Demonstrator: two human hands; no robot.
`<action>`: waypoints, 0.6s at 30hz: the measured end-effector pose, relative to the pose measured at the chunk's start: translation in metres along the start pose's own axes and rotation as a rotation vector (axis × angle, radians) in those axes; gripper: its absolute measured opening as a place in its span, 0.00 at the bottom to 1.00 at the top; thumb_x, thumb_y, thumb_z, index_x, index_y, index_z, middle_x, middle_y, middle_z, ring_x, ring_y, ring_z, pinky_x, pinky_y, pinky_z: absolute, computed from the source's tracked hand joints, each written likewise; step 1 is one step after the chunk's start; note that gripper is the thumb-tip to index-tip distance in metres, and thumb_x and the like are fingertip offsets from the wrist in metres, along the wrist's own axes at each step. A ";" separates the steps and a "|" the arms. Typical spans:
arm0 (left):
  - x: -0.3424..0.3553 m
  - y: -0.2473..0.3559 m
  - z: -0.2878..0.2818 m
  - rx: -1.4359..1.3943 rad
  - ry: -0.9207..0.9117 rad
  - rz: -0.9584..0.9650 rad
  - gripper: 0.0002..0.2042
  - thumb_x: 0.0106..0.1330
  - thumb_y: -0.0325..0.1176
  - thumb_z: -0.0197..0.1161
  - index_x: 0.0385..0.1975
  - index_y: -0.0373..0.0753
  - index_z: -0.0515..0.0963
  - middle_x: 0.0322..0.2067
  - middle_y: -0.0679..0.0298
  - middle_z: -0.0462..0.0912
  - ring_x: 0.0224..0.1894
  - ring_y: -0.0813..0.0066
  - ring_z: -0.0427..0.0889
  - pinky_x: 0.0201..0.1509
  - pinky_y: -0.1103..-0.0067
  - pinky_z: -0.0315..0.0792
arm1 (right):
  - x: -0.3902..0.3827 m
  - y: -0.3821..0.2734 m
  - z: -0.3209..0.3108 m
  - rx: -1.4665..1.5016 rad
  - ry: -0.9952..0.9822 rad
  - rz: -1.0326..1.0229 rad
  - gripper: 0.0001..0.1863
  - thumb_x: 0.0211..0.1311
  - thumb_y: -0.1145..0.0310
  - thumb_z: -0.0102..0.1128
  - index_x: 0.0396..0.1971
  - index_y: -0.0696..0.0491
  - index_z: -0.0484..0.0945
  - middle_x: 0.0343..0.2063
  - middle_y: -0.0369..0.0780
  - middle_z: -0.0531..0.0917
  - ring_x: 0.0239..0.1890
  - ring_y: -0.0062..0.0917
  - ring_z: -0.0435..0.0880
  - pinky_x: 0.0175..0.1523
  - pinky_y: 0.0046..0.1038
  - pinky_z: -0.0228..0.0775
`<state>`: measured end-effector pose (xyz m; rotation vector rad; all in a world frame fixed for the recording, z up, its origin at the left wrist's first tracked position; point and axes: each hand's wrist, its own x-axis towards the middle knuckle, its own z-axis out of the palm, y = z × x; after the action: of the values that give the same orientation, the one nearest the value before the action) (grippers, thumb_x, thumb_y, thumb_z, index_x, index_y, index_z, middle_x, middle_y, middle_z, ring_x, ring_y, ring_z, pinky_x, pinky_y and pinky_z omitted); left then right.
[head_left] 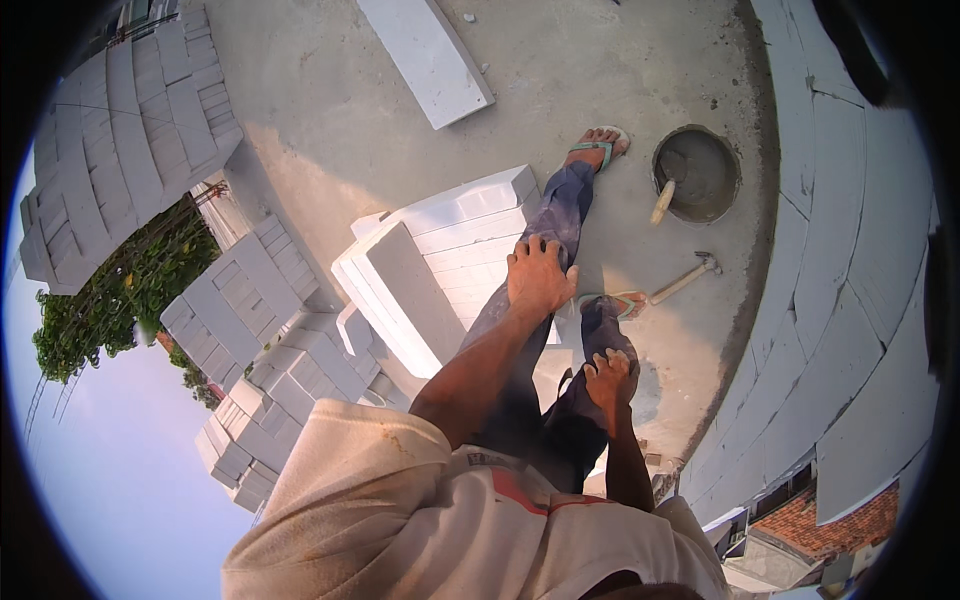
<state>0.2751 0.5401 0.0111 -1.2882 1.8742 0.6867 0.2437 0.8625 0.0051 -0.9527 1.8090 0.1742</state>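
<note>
My left hand (540, 275) rests on my left trouser leg near the knee, its fingers spread. Lower and to the right, my right hand (610, 380) lies on the other trouser leg (604, 325), fingers apart and slightly bent. Neither hand holds anything. Beside my feet in flip-flops (600, 148) lies a hammer (685, 280) with a pale handle. A round container of grey mortar (705, 185) stands beyond it, with a wooden tool handle (662, 203) leaning over its rim; the tool's head is in the mortar.
A stack of white blocks (470, 235) stands left of my legs. One long block (430, 60) lies on the concrete floor (620, 70) ahead. A block wall (820, 260) curves along the right. More stacked blocks (130, 130) and a tree (120, 280) are at far left.
</note>
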 end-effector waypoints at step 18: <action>-0.095 -0.177 0.242 -1.075 0.530 -0.531 0.37 0.66 0.50 0.70 0.66 0.28 0.72 0.65 0.40 0.72 0.69 0.40 0.70 0.72 0.54 0.67 | -0.057 0.059 -0.019 -0.089 -0.053 -0.029 0.54 0.68 0.46 0.66 0.82 0.57 0.47 0.80 0.57 0.50 0.80 0.54 0.54 0.81 0.51 0.54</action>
<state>0.5287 0.7146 -0.0542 -2.7360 1.3617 1.1909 0.1980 0.9223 0.0438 -1.0276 1.7501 0.2615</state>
